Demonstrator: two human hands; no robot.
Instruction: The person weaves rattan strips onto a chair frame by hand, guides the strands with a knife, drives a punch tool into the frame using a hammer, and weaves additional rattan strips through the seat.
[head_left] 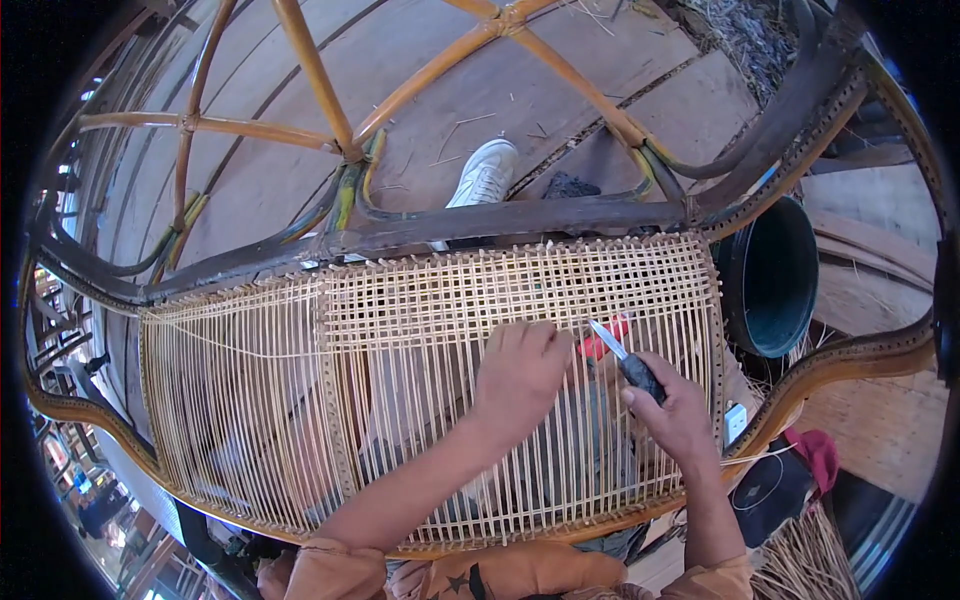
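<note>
Pale cane strands stretch across a curved chair frame as a half-woven cane panel. To the left of both hands the panel carries only loose vertical strands; nearer the hands the weave is crossed into an open grid. The left hand lies palm-down on the weave, fingers curled flat against the strands and pressing them; it encloses nothing that can be seen. Just to its right, a small red object shows at the weave, partly hidden, so its kind cannot be told. The right hand is closed in a firm grip around the dark handle of a small knife, the bright blade pointing up and left toward the left fingertips and the red object.

The cane looks light, thin and springy, likely to snap or fray if bent sharply, so it seems best held flat under the fingers close to where the blade works rather than pinched at a free end. The frame looks stiff and heavy by comparison and would be the safe place to steady the piece.

Right of the right hand sits a dark round bucket on the wooden floor. Beyond the frame, above the left hand, a white shoe rests on that floor.
</note>
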